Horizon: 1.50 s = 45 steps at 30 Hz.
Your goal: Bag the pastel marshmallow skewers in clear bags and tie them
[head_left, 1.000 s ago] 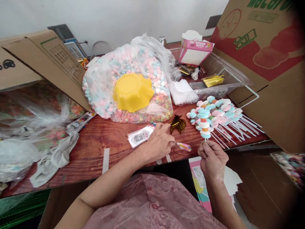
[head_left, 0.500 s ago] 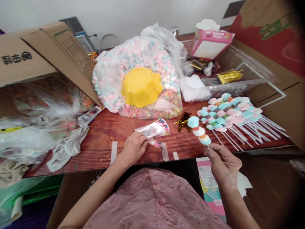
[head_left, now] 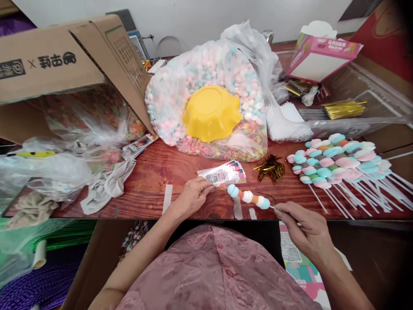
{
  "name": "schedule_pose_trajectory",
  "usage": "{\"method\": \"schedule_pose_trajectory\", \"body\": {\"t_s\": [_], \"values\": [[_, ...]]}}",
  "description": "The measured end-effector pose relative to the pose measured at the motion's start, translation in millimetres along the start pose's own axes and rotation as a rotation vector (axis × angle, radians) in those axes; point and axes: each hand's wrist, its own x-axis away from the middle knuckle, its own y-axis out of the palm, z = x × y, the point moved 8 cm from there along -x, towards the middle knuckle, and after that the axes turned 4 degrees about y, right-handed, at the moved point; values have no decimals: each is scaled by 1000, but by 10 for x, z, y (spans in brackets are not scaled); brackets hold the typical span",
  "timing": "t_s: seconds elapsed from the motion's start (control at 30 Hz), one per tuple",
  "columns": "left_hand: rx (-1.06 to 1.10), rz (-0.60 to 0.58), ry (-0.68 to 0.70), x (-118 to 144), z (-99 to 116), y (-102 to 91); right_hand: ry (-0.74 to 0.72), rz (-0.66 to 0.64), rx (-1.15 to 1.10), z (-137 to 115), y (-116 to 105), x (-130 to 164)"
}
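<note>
A marshmallow skewer (head_left: 248, 196), with pale blue, white and orange pieces on a thin white stick, is pinched by the stick in my right hand (head_left: 305, 228). Its blue tip points left, close to the fingers of my left hand (head_left: 193, 198). My left hand is closed on the edge of a clear printed plastic bag, mostly hidden by the fingers and hard to see against the table. Just behind the left fingers lies a fanned stack of printed bags (head_left: 222, 173). Gold twist ties (head_left: 271, 168) lie in a bunch beyond the skewer.
Several finished marshmallow skewers (head_left: 342, 161) are piled at the right. A yellow scalloped bowl (head_left: 211, 113) sits upside down on a large bag of marshmallows (head_left: 167, 99). A cardboard box (head_left: 97, 51) stands left, a clear plastic bin (head_left: 383, 122) right. Tape strips (head_left: 167, 197) stick to the table edge.
My right hand has swung the skewer from near upright to almost level, its tip now close to my left hand. The camera view has shifted left.
</note>
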Motion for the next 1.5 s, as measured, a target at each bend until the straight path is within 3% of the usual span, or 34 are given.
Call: {"method": "schedule_pose_trajectory", "body": {"t_s": [0.13,0.2,0.3,0.47,0.67,0.9,1.1,1.33,1.5], "values": [[-68,-41,6,15,51,23,263,118,-148,183,-145,89],[-100,-63,3,11,70,37,391,160,-329,203,-96,113],[-138,-73,-12,-7,76,51,429,57,-546,20,259,23],[-157,-39,-32,-23,88,51,424,-93,-568,-214,923,-211],[-122,-21,11,-12,124,58,438,-211,-536,-149,1289,-388],[-116,-29,159,64,169,106,465,-120,-567,-40,1324,-501],[-99,-47,151,110,151,106,499,-60,-687,-70,1309,-499],[-93,29,36,76,124,130,446,1,-676,-87,1236,-427],[-41,185,57,112,168,119,427,48,-659,-102,1180,-369]]}}
